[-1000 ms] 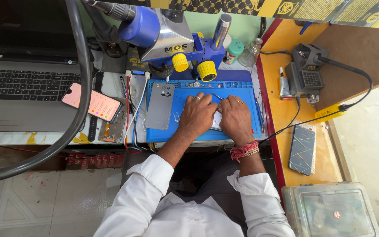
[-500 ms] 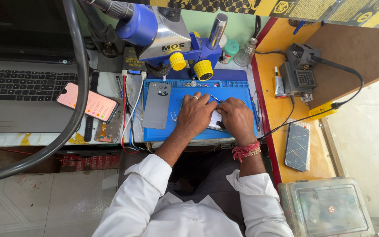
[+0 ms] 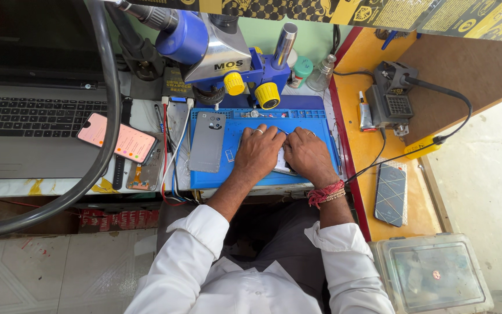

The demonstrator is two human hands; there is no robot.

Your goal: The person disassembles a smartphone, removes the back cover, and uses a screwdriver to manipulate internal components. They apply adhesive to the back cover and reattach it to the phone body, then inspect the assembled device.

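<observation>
Both hands cover a flat device (image 3: 284, 164) — only pale edges show.

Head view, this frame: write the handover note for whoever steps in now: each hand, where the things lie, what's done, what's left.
Left hand: palm down on the blue work mat, pressing on a small pale flat part.
Right hand: beside it, fingers on the same part; most of it is hidden.
Grey phone back cover: already off, lying on the mat's left.
Small tray piece: beside the cover.
Microscope: above the mat.
Dark phone: on the orange shelf to the right, untouched.
Left: the part under the hands is still being worked; nothing is reassembled.
</observation>
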